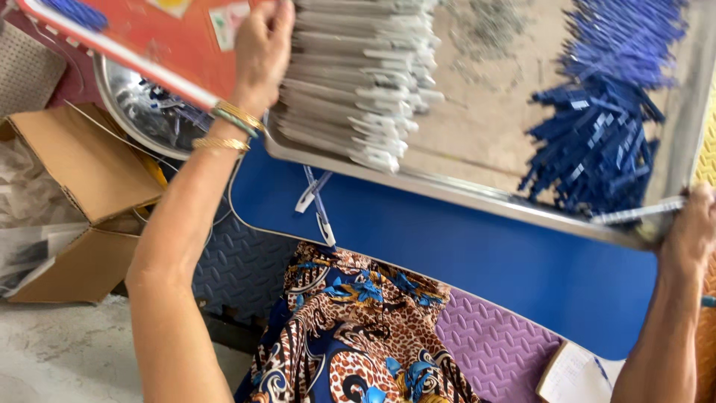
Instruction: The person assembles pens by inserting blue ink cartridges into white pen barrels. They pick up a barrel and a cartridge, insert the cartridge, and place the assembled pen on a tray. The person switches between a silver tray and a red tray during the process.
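While the tray runs off the frame's top, the left hand grips its far-left rim, fingertips hidden; the right hand clasps its near-right corner beside blurred blue strips.

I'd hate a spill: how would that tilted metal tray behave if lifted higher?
The shiny metal tray looks stiff. Its loose blue plastic pieces would probably slide downhill. Held only at the edges by the left hand and right hand, it may wobble.

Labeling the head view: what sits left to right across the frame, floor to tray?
Cardboard box → metal bowl → left hand on the tray's far-left edge → stack of white pieces → pile of blue pieces → right hand gripping the metal tray corner.
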